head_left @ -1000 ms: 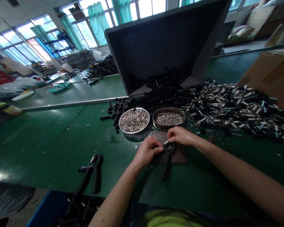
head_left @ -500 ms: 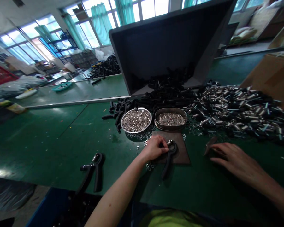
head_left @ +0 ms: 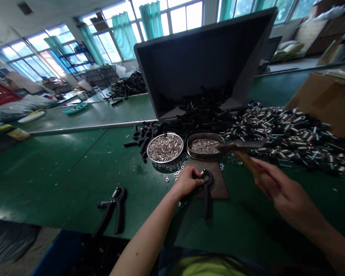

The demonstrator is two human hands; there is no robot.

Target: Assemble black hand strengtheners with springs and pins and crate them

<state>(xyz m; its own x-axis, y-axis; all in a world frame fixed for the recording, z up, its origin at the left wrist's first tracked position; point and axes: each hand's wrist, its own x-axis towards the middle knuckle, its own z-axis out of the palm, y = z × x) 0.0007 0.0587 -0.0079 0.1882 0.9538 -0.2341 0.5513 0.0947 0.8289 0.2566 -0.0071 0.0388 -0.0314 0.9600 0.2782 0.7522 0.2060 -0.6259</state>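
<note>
At the left hand [head_left: 187, 181], pinched near its spring [head_left: 202, 173], the black grip [head_left: 207, 193] is probably light but stiff — best held there — while the right hand [head_left: 281, 186] clasps a hammer [head_left: 248, 161].

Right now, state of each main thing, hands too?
Handgrip: lying partly on plate
Plate: flat
Left hand: pinching handgrip's far end
Hammer: held up
Right hand: closed around hammer
Second handgrip: lying unheld
Round dish: filled with pins
Oval tin: open, holding small parts
Grey bin: tipped, open
</note>
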